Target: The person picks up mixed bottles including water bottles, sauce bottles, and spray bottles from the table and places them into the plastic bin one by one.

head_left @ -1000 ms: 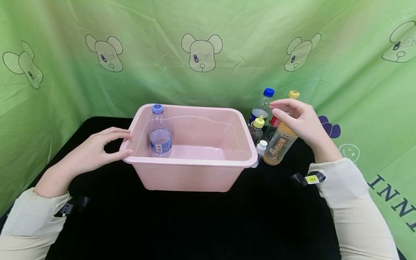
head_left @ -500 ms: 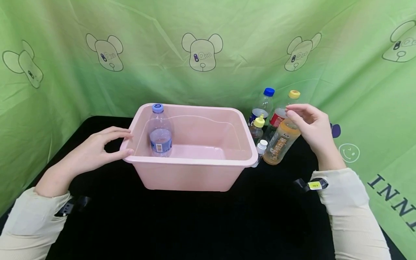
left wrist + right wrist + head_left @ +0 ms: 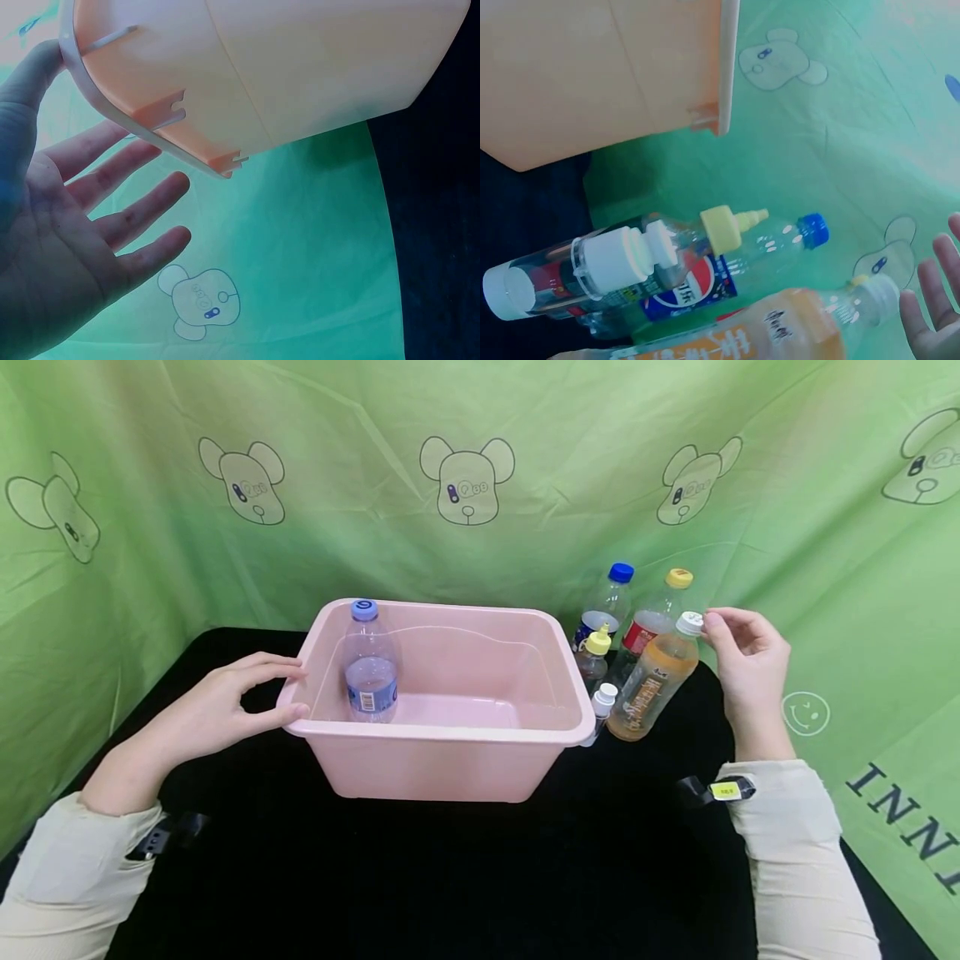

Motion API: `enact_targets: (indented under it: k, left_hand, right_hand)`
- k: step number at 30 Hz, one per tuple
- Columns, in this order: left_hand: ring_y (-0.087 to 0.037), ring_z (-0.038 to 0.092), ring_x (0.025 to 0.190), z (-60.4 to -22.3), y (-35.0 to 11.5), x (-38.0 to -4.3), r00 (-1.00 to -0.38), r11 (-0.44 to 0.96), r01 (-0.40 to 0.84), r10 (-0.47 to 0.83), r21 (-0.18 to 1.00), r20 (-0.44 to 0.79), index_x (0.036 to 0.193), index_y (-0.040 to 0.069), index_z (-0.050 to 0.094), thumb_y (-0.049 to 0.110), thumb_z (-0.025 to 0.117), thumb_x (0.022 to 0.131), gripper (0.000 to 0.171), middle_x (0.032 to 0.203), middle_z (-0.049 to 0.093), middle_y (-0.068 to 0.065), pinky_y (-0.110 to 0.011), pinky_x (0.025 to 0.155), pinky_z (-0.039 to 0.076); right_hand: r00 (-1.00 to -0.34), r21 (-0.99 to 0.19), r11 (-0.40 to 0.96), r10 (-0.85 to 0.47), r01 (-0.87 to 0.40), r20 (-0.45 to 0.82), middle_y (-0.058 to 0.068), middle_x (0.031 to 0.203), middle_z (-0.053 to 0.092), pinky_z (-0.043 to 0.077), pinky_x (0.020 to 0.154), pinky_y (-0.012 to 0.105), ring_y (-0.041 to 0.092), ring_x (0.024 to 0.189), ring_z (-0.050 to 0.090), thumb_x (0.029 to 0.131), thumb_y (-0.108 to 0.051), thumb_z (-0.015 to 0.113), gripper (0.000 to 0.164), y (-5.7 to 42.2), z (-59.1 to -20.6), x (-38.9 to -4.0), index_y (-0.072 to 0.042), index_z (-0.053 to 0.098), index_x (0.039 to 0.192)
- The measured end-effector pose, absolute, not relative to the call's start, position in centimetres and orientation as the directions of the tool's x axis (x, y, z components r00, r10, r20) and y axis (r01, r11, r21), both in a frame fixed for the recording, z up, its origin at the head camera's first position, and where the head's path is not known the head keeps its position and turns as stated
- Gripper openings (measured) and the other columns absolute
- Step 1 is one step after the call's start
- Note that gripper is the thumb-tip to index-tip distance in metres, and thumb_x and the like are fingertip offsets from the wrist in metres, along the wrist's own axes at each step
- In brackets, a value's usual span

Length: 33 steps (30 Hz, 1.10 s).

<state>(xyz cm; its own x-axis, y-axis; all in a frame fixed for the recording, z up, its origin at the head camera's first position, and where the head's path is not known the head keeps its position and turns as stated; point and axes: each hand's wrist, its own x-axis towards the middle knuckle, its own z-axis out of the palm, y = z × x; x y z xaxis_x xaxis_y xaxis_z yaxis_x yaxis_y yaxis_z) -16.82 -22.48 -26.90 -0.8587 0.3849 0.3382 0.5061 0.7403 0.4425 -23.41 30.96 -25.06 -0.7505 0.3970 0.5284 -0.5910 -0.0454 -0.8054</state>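
A pink plastic bin [image 3: 442, 764] stands on the black table. At its left rim rests my left hand [image 3: 225, 702], thumb and fingertips touching the edge, the other fingers spread in the left wrist view. Inside the bin, toward the left, a clear water bottle [image 3: 371, 681] with a blue cap stands upright. My right hand [image 3: 753, 672] is beside the white cap of a bottle of orange drink [image 3: 648, 685], fingertips right at the cap, fingers loosely bent around nothing. In the right wrist view its fingers [image 3: 934, 289] show at the edge, next to that cap.
Right of the bin cluster a blue-capped Pepsi bottle [image 3: 600, 618], a red-labelled bottle with yellow cap [image 3: 641, 631], a squeeze bottle with yellow nozzle [image 3: 592, 664] and a small white-capped bottle [image 3: 602, 702]. A green printed curtain [image 3: 465, 560] hangs behind the table.
My right hand has moved right and slightly down, from above the bottles to the right side of the orange drink's cap, uncovering the cap. The left hand and the bin stay still.
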Motion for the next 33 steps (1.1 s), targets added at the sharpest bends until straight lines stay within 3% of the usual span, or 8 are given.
enact_targets:
  k: [6, 18, 28, 33]
  left_hand:
    - [-0.027, 0.05, 0.12, -27.0, -22.5, -16.8, -0.855, 0.74, 0.511, 0.387, 0.438, 0.344, 0.118, 0.01, 0.062, 0.031, 0.07, 0.083, 0.042, 0.125, 0.057, -0.01, -0.043, 0.095, 0.038]
    - [-0.028, 0.049, 0.121, -26.9, -22.5, -16.8, -0.858, 0.735, 0.508, 0.388, 0.449, 0.336, 0.119, 0.009, 0.062, 0.031, 0.069, 0.083, 0.043, 0.126, 0.057, -0.01, -0.046, 0.096, 0.038]
    - [-0.028, 0.048, 0.122, -26.9, -22.5, -16.8, -0.862, 0.732, 0.503, 0.385, 0.461, 0.329, 0.119, 0.008, 0.062, 0.031, 0.069, 0.083, 0.043, 0.126, 0.056, -0.01, -0.049, 0.097, 0.038]
    - [-0.028, 0.049, 0.121, -27.0, -22.5, -16.8, -0.861, 0.731, 0.504, 0.384, 0.46, 0.334, 0.119, 0.009, 0.062, 0.031, 0.07, 0.083, 0.043, 0.126, 0.057, -0.01, -0.048, 0.097, 0.038]
  right_hand:
    - [-0.743, -0.828, -0.066, 0.485, -0.557, 0.461, 0.0, 0.078, 0.066, 0.05, 0.068, 0.012, 0.008, 0.07, 0.059, 0.079, 0.001, 0.07, 0.008, 31.4, -25.8, -23.9, -0.003, 0.069, 0.085]
    - [-0.718, -0.887, 0.061, 0.563, -0.458, 0.409, -0.007, 0.089, 0.061, 0.043, 0.076, 0.011, 0.004, 0.085, 0.055, 0.081, -0.006, 0.07, 0.016, 31.7, -27.5, -24.8, -0.011, 0.064, 0.095]
    - [-0.761, -0.927, 0.07, 0.55, -0.368, 0.343, -0.01, 0.094, 0.06, 0.043, 0.08, 0.008, 0.003, 0.092, 0.054, 0.082, -0.009, 0.069, 0.019, 31.8, -28.8, -25.6, -0.018, 0.059, 0.097]
    - [-0.783, -0.948, 0.104, 0.542, -0.3, 0.307, -0.013, 0.097, 0.057, 0.042, 0.09, 0.012, 0.001, 0.096, 0.052, 0.084, -0.014, 0.068, 0.021, 31.8, -29.4, -26.0, -0.022, 0.057, 0.1]
